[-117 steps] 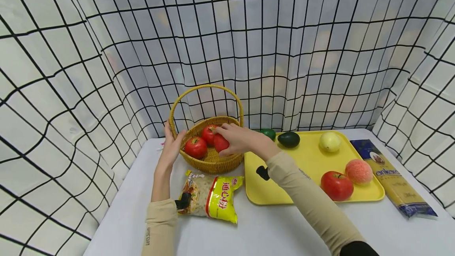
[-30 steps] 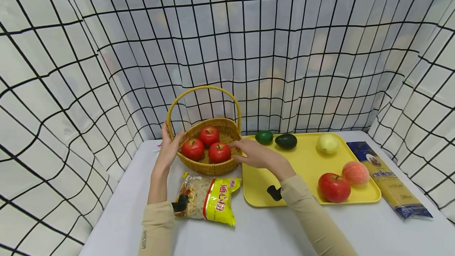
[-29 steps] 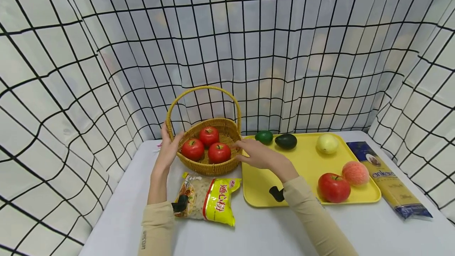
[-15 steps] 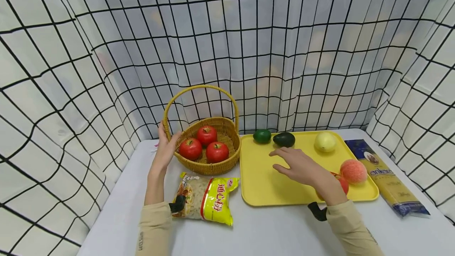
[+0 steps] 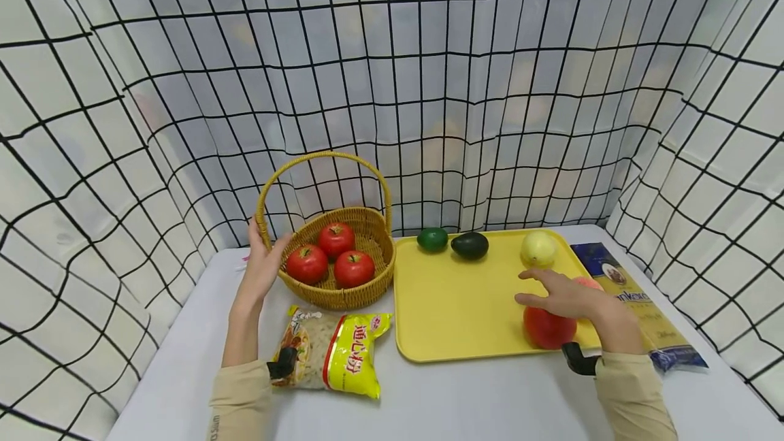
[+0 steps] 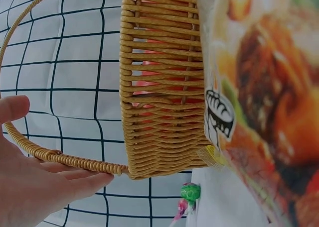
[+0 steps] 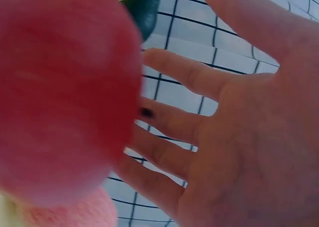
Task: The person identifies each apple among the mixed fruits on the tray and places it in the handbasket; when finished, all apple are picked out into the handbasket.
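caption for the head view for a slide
Right hand open over a tomato on the yellow tray; left hand on the basket.

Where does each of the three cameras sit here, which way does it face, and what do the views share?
Head: worn high, facing forward and down at the table, basket and yellow tray; both sleeves show, left hand at the basket, right hand over a tomato.
Left wrist: low beside the basket, facing its woven wall; the left hand touches the handle; a noodle packet fills the right.
Right wrist: under the open right hand, facing the tomato.
Shared: basket with head and left wrist; tomato with head and right wrist.
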Demonstrator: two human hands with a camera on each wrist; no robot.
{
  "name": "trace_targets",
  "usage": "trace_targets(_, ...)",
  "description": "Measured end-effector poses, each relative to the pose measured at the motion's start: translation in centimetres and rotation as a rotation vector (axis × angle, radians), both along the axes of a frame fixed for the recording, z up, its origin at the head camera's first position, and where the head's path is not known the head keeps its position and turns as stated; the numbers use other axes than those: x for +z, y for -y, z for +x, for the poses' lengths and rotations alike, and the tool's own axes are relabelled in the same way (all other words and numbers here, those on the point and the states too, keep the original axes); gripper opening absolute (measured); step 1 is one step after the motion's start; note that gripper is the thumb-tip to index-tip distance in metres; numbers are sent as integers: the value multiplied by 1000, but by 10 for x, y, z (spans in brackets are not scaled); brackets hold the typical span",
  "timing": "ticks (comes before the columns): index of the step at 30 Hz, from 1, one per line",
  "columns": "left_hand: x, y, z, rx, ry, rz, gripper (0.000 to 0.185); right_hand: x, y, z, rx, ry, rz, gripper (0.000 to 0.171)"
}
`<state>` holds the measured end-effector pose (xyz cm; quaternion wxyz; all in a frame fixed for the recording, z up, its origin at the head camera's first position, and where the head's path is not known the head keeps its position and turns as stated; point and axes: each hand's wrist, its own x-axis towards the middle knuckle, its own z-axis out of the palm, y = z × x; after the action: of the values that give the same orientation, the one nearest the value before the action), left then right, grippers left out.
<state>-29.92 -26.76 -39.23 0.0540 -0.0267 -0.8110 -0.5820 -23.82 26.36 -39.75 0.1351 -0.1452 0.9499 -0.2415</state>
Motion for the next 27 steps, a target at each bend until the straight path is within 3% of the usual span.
trace_targets(4,1,2,1,2,-2,15,90,-4,0,-7,35,69,34,77)
trace_targets(11,1,2,1,-3,-3,24,90,-1,3,-6,-15,233,72,79)
trace_targets(15,1,2,0,-2,-26,31,89,-1,2,-4,-3,249,90,77)
trace_targets(22,1,2,-1,-9,-3,26,89,-2,-3,-2,-7,279,79,72)
trace_targets(27,0,1,-2,-9,2,16,90,1,-2,1,-65,332,74,69)
